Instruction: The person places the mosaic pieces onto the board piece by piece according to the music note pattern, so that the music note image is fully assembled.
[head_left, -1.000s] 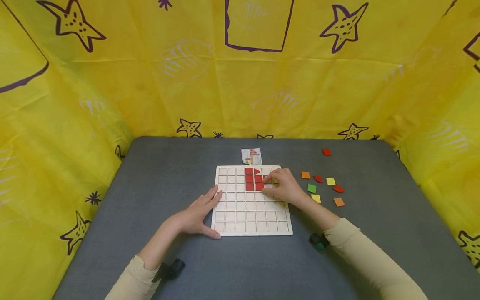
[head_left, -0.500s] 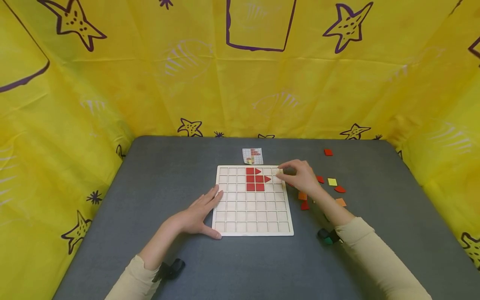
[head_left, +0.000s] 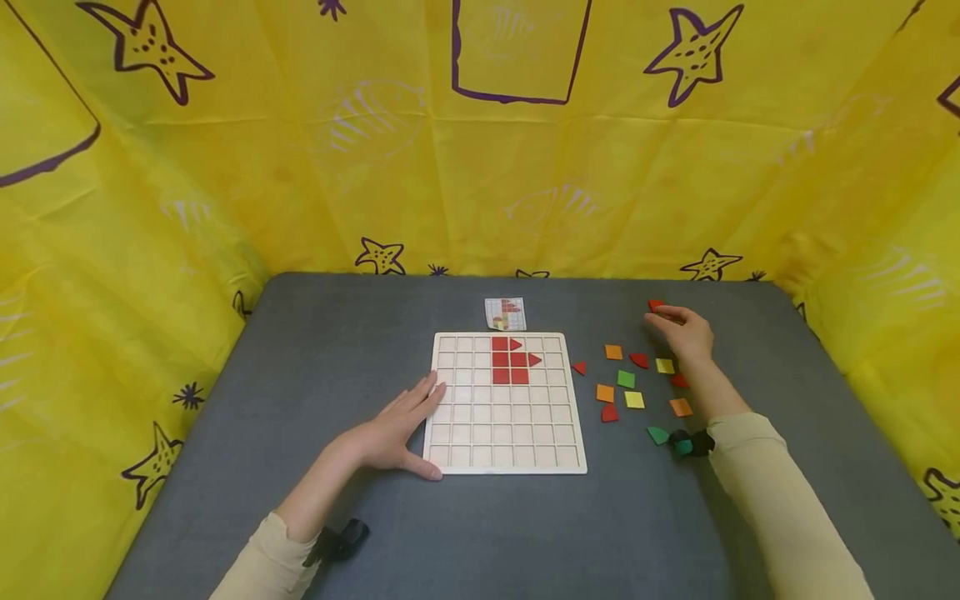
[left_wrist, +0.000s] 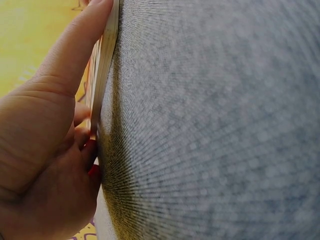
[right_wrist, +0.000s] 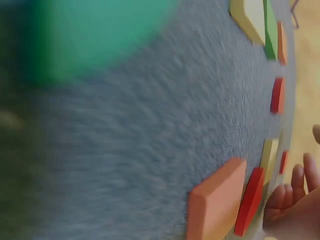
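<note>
A pale wooden grid board (head_left: 498,435) lies in front of me in the head view. Red square tiles (head_left: 500,360) fill several cells of its upper middle. Red triangle tiles end the top row and the second row (head_left: 535,360). My left hand (head_left: 390,425) rests along the board's left side, fingers straight over the rim and thumb (left_wrist: 75,55) at the near corner. Far to the right, my right hand (head_left: 684,337) hovers with its fingertips right by a red square tile (head_left: 656,305), partly covering it. The right wrist view shows these fingers (right_wrist: 311,172) apart, holding nothing.
Loose tiles lie right of the board: orange (head_left: 613,352), green (head_left: 626,379), yellow (head_left: 634,400) and red (head_left: 609,412). A dark green tile (head_left: 657,435) lies near my right wrist camera. A small pattern card (head_left: 506,313) sits behind the board. Yellow cloth (head_left: 480,192) encloses the table.
My right hand has left the board, where a red triangle tile now shows in the second row, and moved right to the far red square tile. My left hand has stayed still.
</note>
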